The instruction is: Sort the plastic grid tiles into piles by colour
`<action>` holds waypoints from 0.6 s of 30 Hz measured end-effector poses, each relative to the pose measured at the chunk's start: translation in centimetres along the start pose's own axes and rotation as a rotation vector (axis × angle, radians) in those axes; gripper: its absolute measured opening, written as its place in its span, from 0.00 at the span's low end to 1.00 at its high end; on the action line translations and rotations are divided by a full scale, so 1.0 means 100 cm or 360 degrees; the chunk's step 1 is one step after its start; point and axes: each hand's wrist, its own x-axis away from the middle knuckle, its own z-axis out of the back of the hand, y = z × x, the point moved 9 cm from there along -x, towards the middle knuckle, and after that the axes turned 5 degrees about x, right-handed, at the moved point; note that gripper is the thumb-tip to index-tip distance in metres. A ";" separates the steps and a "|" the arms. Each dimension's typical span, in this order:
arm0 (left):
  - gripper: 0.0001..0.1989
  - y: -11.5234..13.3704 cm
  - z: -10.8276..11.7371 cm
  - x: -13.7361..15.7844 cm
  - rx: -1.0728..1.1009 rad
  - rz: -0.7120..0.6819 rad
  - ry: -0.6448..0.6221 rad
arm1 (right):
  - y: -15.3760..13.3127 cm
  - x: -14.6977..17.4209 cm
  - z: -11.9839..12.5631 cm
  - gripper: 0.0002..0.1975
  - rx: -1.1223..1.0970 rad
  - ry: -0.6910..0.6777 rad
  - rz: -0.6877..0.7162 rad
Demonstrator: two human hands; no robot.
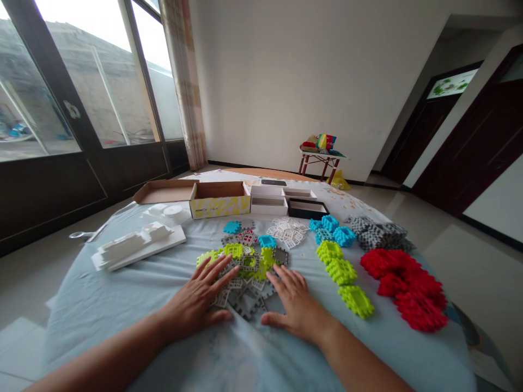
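My left hand [202, 296] lies palm down with fingers spread at the left edge of a loose pile of toothed plastic building panels. Opposite it, my right hand [292, 298] rests at the pile's right edge, fingers apart. Neither hand grips anything. Between and beyond them are grey panels [245, 305], lime green panels [232, 250] and pale lattice window pieces [258, 283]. A blue panel [267, 241] and another blue panel [232, 227] sit at the far side of the pile. Part of the pile is hidden under my fingers.
Sorted stacks stand on the right: lime green [342, 272], red [408, 283], grey [378, 234] and blue [333, 230]. White lattice pieces [287, 232] lie behind the pile. An opened cardboard box [220, 207], white trays [268, 205] and a black tray [308, 214] stand farther back. White foam-like pieces [141, 245] lie left.
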 end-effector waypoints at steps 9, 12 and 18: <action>0.36 0.001 0.010 0.034 -0.0083 0.0109 0.0147 | -0.055 -0.014 0.033 0.21 0.0096 0.0519 0.0276; 0.35 -0.005 0.009 0.033 -0.0040 0.0135 0.0156 | -0.102 0.006 0.021 0.15 -0.0011 0.0371 0.0732; 0.34 -0.009 0.003 0.014 -0.0017 0.0103 0.0064 | -0.150 0.035 -0.025 0.17 0.0244 0.0272 0.1384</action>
